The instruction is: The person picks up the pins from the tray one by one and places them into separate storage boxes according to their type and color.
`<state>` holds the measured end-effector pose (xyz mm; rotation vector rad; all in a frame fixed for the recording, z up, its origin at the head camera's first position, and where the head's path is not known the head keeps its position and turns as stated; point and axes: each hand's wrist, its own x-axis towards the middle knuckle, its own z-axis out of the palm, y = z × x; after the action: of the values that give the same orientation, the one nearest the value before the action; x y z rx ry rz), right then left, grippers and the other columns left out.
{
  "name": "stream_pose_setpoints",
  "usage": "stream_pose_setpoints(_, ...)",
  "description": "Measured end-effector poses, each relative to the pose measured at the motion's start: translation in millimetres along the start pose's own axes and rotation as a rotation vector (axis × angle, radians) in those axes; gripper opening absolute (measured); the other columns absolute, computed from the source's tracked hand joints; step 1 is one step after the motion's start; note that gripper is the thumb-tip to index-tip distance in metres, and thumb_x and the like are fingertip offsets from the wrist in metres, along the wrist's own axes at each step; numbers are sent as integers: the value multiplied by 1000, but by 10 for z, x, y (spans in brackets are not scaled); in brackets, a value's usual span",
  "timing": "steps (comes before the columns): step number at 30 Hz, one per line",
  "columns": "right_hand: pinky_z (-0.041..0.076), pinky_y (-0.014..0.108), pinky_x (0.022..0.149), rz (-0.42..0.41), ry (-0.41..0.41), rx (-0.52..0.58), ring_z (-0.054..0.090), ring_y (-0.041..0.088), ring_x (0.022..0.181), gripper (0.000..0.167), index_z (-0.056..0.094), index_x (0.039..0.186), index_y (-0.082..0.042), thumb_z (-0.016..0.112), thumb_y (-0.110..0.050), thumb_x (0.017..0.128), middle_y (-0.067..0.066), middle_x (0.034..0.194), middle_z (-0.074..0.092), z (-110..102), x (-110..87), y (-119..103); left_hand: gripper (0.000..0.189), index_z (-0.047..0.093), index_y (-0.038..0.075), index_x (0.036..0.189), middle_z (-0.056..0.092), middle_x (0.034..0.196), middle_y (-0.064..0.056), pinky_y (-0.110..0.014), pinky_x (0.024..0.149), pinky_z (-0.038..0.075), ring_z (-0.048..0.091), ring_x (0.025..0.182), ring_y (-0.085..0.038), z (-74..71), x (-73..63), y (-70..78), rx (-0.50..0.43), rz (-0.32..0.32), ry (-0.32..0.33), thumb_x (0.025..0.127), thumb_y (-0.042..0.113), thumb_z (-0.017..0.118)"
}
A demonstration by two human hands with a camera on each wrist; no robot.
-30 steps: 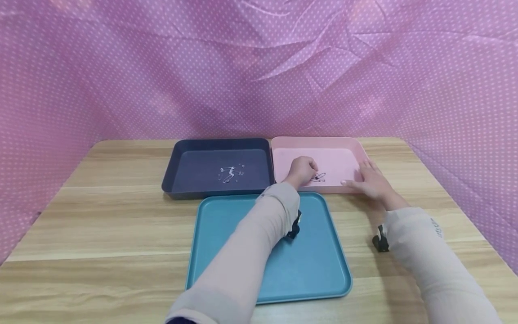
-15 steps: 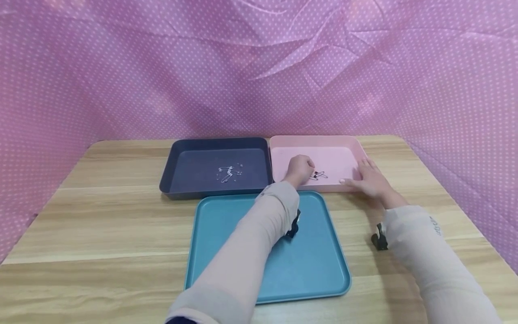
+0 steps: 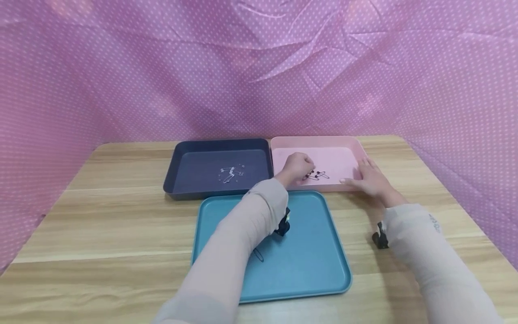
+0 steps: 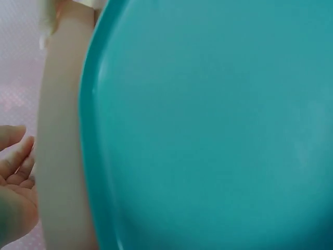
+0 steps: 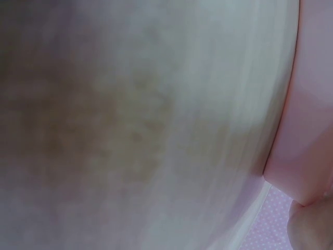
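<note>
My left hand [image 3: 298, 165] is over the front left of the pink tray [image 3: 336, 162], fingers loosely bent. In the left wrist view the thumb and fingers [image 4: 18, 161] are slightly apart, with nothing visible between them. Just right of this hand, several black safety pins [image 3: 322, 174] lie in the pink tray. My right hand [image 3: 370, 180] rests on that tray's front right corner, fingers straight along the right side and thumb spread toward the front rim. One dark safety pin [image 3: 257, 255] lies on the blue-green tray [image 3: 307, 252], beside my left sleeve.
A dark navy tray [image 3: 194, 171] holding several silver safety pins [image 3: 229, 173] stands left of the pink one. All three trays sit close together on the wooden table [image 3: 101, 234]. A pink dotted cloth [image 3: 259, 67] hangs around the back and sides.
My left hand has shifted slightly left and lifted back from the black pins, more of which now show. The moved forearm uncovers a safety pin on the blue-green tray. The right hand stays put.
</note>
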<state>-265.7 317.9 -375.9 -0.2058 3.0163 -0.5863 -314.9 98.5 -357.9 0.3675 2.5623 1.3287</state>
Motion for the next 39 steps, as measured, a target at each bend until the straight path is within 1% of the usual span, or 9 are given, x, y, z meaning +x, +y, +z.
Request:
stream_pose_setpoints(4, 0, 51, 97, 0, -6, 5, -5, 41, 125, 98, 3, 130, 15, 49, -54, 79, 32, 135, -1, 0, 2, 7, 10, 63, 7, 85, 57, 71, 0, -17, 51, 42, 53, 58, -11, -97, -106, 20, 10, 40, -36, 82, 15, 58)
stream_pose_setpoints(8, -1, 50, 97, -1, -6, 13, -5, 41, 125, 97, 4, 130, 16, 49, -53, 79, 33, 135, -1, 1, 1, 14, 12, 63, 7, 87, 58, 75, 1, -19, 57, 44, 55, 66, -10, -194, -205, 4, 12, 60, -58, 82, 16, 58)
stream_pose_setpoints(12, -1, 50, 97, -3, -10, 9, -6, 41, 125, 97, 2, 130, 16, 48, -53, 80, 33, 135, -2, 3, 5, 23, 13, 63, 6, 88, 59, 82, 0, -20, 63, 46, 58, 74, -11, -278, -296, -44, -29, 43, -75, 82, 17, 59)
stream_pose_setpoints(16, -1, 50, 97, -5, -13, 0, -6, 43, 124, 97, 1, 130, 16, 48, -53, 80, 33, 134, -2, 2, -2, 12, 15, 62, 6, 93, 60, 87, -2, -20, 66, 46, 58, 79, -13, -359, -401, -112, -56, 31, -100, 82, 17, 59)
stream_pose_setpoints(23, 0, 51, 97, -21, 0, -9, -6, 43, 124, 98, 1, 129, 17, 48, -53, 80, 34, 134, -1, -1, -8, 17, 21, 59, 8, 99, 58, 93, -2, -27, 71, 46, 56, 83, -15, -512, -621, -194, -53, 23, -156, 81, 19, 60)
stream_pose_setpoints(27, 0, 51, 97, -32, 5, -10, -7, 43, 124, 97, 2, 129, 18, 48, -53, 80, 35, 134, 0, -15, -4, 15, 22, 60, 7, 99, 59, 92, -2, -27, 73, 45, 56, 84, -16, -587, -753, -209, -50, 45, -192, 81, 19, 61)
stream_pose_setpoints(34, 0, 51, 97, -17, 7, 2, -5, 43, 124, 98, 2, 129, 17, 48, -54, 79, 34, 134, 0, -6, -4, 32, 22, 59, 7, 101, 59, 93, 1, -23, 73, 43, 53, 85, -12, -683, -997, -303, 8, 113, -290, 82, 18, 59)
stream_pose_setpoints(35, -1, 51, 97, -16, 5, 5, -6, 43, 124, 98, 2, 129, 17, 48, -54, 79, 34, 134, -1, -3, -4, 34, 23, 59, 6, 102, 59, 93, 0, -24, 74, 42, 53, 85, -12, -709, -1054, -290, 11, 118, -306, 82, 17, 58)
stream_pose_setpoints(39, 0, 52, 97, -17, 13, 16, -7, 42, 124, 99, 3, 129, 17, 50, -53, 79, 33, 134, 0, 6, -5, 20, 25, 59, 5, 104, 58, 93, 1, -25, 75, 42, 52, 86, -12, -764, -1163, -376, 27, 132, -381, 83, 17, 58)
